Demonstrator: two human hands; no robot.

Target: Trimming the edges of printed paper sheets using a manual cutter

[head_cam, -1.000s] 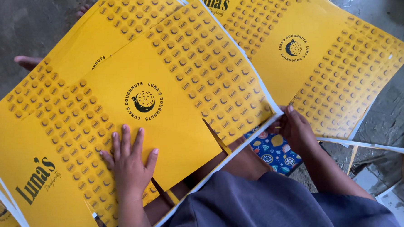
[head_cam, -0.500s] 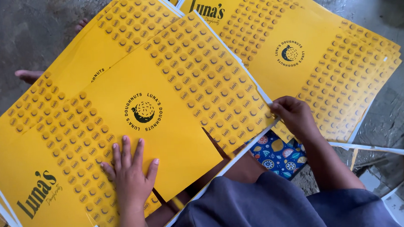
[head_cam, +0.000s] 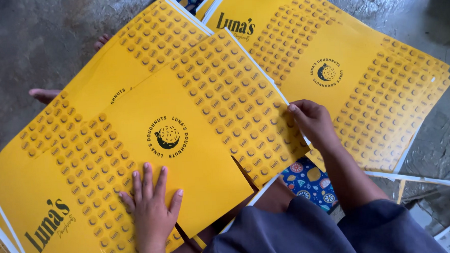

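Since the earlier frame the right hand [head_cam: 313,122] has slid up from the lower edge of the top yellow sheet [head_cam: 185,138] to its right edge, and the sheet has swung slightly, its printed round emblem now sitting nearer the middle of the view. The left hand [head_cam: 150,208] has stayed put, pressed flat on the sheet at about 7 o'clock from that emblem, fingers [head_cam: 147,178] spread apart and pointing toward 12 o'clock. The right hand lies at 3 o'clock from the emblem, fingers together and curled over the sheet's edge; whether they pinch it or only rest on it cannot be told. The top sheet lies across the person's lap, over a stack of like yellow sheets [head_cam: 49,149] fanning out toward 9 o'clock. A second pile of yellow sheets [head_cam: 374,74] spreads at 2 o'clock on the grey concrete floor [head_cam: 29,39]. A blue patterned cloth [head_cam: 308,181] peeks out at 5 o'clock, just beside the right forearm. Bare toes [head_cam: 44,94] show at 10 o'clock.
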